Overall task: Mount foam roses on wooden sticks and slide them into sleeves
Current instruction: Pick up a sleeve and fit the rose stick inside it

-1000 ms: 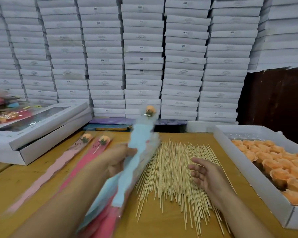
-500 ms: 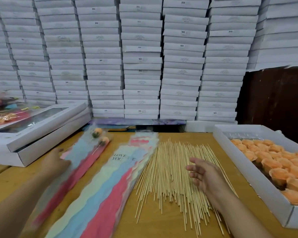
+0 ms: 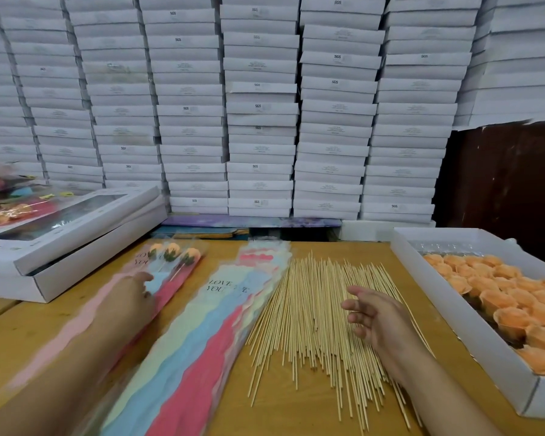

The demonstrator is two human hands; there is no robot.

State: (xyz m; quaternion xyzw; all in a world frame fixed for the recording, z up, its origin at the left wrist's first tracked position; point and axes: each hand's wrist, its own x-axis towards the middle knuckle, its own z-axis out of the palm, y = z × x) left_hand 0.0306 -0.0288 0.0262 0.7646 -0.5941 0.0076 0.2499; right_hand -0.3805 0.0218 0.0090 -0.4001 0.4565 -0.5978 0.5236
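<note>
Head view shows left hand (image 3: 132, 294) resting flat-fingered on three finished sleeved roses (image 3: 173, 253), apparently setting them aside, while right hand (image 3: 375, 316) hovers loose-fingered, holding nothing, over wooden sticks (image 3: 315, 309), likely for another.

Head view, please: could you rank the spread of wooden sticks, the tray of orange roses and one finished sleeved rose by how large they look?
1. Spread of wooden sticks, largest.
2. Tray of orange roses; cut off by the frame edge, so this rank is unsure.
3. One finished sleeved rose, smallest, partly hidden by the left hand.
</note>
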